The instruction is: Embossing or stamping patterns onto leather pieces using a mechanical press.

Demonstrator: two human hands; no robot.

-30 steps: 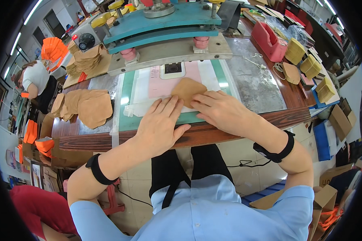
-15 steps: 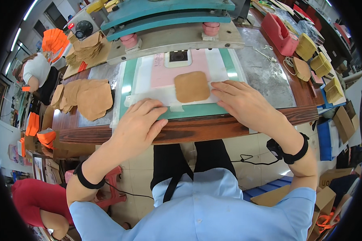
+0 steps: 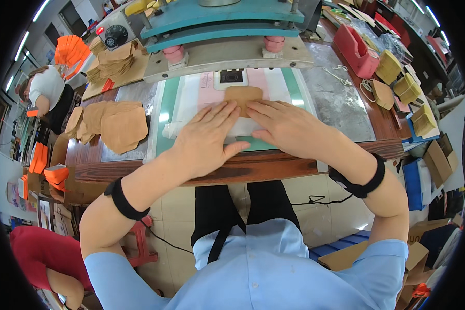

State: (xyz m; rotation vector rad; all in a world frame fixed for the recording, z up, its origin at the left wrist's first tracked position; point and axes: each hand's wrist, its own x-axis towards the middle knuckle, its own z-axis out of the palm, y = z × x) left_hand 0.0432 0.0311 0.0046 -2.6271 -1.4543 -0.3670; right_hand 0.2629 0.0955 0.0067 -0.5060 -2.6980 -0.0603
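A rounded tan piece that looks like leather [image 3: 244, 95] lies flat over a pink sheet [image 3: 207, 95] with a dark rectangular plate [image 3: 231, 77] just beyond it. My left hand [image 3: 204, 139] is open, its fingertips resting on or against the piece's near left edge. From the right, my right hand [image 3: 289, 126] spreads open, fingertips over the near right part of the piece. The two hands hide its near corners. Underneath are white sheets and a green mat [image 3: 169, 106].
Behind the mat stands a press with teal plates [image 3: 222, 28] and a metal bar [image 3: 222, 60]. More tan pieces [image 3: 124, 126] overlap at the left, with a taller stack [image 3: 116, 64] beyond. A pink-red bin [image 3: 354, 49] and yellowish bundles [image 3: 390, 67] line the right. Another person [image 3: 46, 93] sits far left.
Both hands have come inward and forward onto the tan piece, from either side of it. The piece sits slightly farther from me, nearer the dark plate.
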